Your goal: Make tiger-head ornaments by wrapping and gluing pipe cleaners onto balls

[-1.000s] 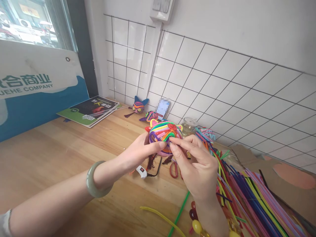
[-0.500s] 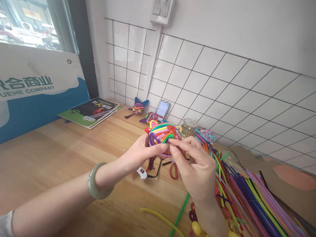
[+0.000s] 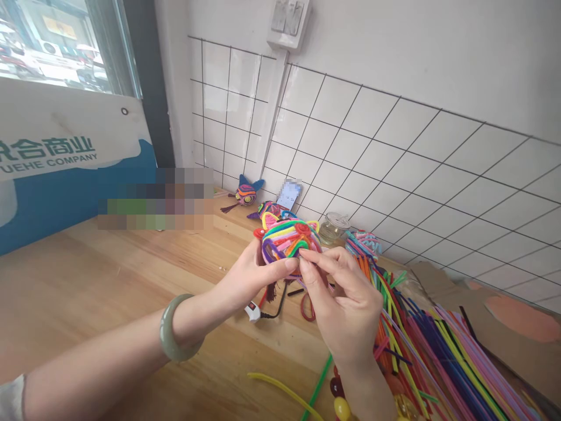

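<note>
A round cat-like ornament [image 3: 291, 235] covered in colourful pipe-cleaner strips, with pointed ears and red discs, is held up over the table. My left hand [image 3: 258, 269] grips it from the left and below, thumb across its front. At its lower front, the thumb and index finger of my right hand [image 3: 344, 289] are pinched together against the surface; anything between them is too small to make out. A dark tassel [image 3: 271, 291] hangs beneath the ornament. Under my hands, red-handled scissors [image 3: 307, 307] and a white device with a black cord [image 3: 252, 311] lie on the table.
Many pipe cleaners [image 3: 460, 351] lie at the right beside brown cardboard [image 3: 517, 345]. Yellow [image 3: 284, 389] and green [image 3: 319, 386] strips lie in front. Behind stand a blue-eared ornament [image 3: 246, 191], a phone [image 3: 289, 194] and a glass jar [image 3: 333, 227] near the wall grid.
The ornament has shifted and turned very slightly in my hands. My right hand keeps its pinch at the front. The magazines at the left are now covered by a pixelated patch.
</note>
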The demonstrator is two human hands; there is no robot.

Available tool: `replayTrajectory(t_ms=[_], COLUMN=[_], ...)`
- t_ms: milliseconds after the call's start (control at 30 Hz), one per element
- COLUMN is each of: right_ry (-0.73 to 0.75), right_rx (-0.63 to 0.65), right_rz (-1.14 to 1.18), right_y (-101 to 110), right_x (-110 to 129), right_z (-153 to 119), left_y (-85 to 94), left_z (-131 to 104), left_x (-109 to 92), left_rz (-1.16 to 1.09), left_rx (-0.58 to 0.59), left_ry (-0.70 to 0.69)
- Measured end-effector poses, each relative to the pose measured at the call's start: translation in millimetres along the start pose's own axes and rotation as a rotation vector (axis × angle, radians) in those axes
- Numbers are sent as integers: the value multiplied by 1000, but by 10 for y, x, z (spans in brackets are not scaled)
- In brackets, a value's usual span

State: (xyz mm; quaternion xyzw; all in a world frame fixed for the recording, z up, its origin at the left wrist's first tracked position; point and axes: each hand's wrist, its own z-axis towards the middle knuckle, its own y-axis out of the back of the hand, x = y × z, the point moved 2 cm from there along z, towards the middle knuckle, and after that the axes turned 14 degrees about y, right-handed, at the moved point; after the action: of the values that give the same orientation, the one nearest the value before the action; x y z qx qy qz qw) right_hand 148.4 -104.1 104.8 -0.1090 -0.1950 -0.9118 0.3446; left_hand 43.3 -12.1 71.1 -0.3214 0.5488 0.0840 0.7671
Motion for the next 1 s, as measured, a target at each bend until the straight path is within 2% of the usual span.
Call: replayTrajectory(t_ms=[467, 667, 833, 1000], right_ry=[8, 109, 168, 217], right_rx=[-32, 23, 22, 18], right_rz=[-13, -42, -73, -118], right_y=[-54, -36, -36, -37], right_x=[-32, 10, 23, 21], right_z=[-48, -11, -3, -21], left_y=[-29, -29, -29, -36], left_z=[-11, -14, -21, -23], left_x=[18, 8, 2, -19], left_rz=[2, 6, 5, 18], left_rx=[-20, -43, -57, -68], left_ry=[11, 1, 21, -26])
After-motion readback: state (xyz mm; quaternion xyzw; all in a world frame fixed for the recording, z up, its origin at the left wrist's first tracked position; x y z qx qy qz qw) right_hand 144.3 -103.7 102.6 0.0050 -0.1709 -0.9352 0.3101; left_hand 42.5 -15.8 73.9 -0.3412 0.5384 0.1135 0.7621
